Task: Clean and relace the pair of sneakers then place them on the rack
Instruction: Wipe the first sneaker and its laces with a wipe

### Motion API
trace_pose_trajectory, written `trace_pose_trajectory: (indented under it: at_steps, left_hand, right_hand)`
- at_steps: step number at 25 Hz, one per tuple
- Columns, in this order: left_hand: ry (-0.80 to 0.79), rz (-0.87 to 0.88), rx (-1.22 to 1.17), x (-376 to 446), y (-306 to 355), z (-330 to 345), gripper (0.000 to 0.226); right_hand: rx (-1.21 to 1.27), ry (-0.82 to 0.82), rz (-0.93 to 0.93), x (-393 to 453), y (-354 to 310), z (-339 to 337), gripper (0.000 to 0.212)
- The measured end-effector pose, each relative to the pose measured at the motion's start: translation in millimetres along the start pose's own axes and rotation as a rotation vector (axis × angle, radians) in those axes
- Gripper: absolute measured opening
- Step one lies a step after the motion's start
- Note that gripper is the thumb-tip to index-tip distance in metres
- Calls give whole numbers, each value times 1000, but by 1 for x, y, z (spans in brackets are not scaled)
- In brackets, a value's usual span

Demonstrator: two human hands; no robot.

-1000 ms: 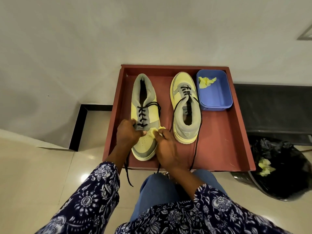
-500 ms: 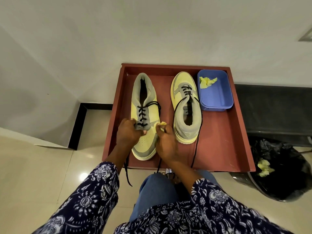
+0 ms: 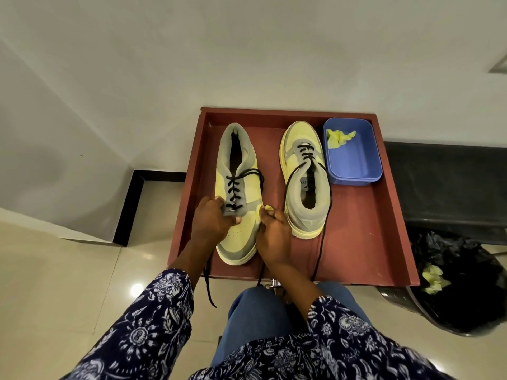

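Two yellow and grey sneakers with black laces lie in a red-brown tray (image 3: 365, 242). The left sneaker (image 3: 238, 237) points its toe toward me; the right sneaker (image 3: 304, 171) points its toe away. My left hand (image 3: 211, 220) grips the left sneaker at its left side, near the lowest lace rows. My right hand (image 3: 273, 231) pinches a small yellow cloth (image 3: 266, 207) against that sneaker's right side. Loose lace ends (image 3: 209, 286) hang over the tray's front edge.
A blue plastic tub (image 3: 354, 165) with a crumpled yellow wipe (image 3: 339, 137) stands at the tray's back right. A bin with a black liner (image 3: 461, 283) holding yellow wipes sits on the floor at right, below a dark bench (image 3: 444, 182). White wall stands behind.
My right hand has slid the yellow cloth a little farther up the left sneaker's right side, and less of the cloth shows. My left hand stays on the shoe.
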State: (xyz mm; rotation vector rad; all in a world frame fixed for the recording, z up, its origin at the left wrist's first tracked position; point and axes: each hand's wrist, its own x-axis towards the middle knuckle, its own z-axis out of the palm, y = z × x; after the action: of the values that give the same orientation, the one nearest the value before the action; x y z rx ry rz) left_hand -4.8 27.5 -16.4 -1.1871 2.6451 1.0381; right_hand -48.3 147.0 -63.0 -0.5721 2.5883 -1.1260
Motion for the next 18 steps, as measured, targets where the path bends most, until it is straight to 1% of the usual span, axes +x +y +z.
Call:
trace_pose_trajectory:
  at_steps: [5,9,11,13,14,15,17,18]
  left_hand:
    - [-29,8,60,2,-1,-2,54]
    - [-57,39,120,4,1,-4,50]
    - [-64,53,133,4,2,-5,49]
    - [-71,61,126,4,2,-5,46]
    - [-72,57,114,4,2,-5,45]
    - [-74,51,104,4,1,-5,44]
    - [-80,49,97,5,1,-5,43]
    - [-83,54,98,5,1,-5,43]
  right_hand:
    - [-91,-26,-5,42,-19,-11,44]
    - [-177,-8,-28,73,-37,-18,31]
    - [-208,-6,-39,78,-36,-17,33]
    - [-204,-7,-104,70,-31,-14,42]
    - [-182,9,-167,62,-30,-11,45]
    - [-147,32,-216,55,-26,-8,45]
    - [-174,25,-303,44,-17,-5,42]
    - [-222,-40,-317,40,-14,-6,40]
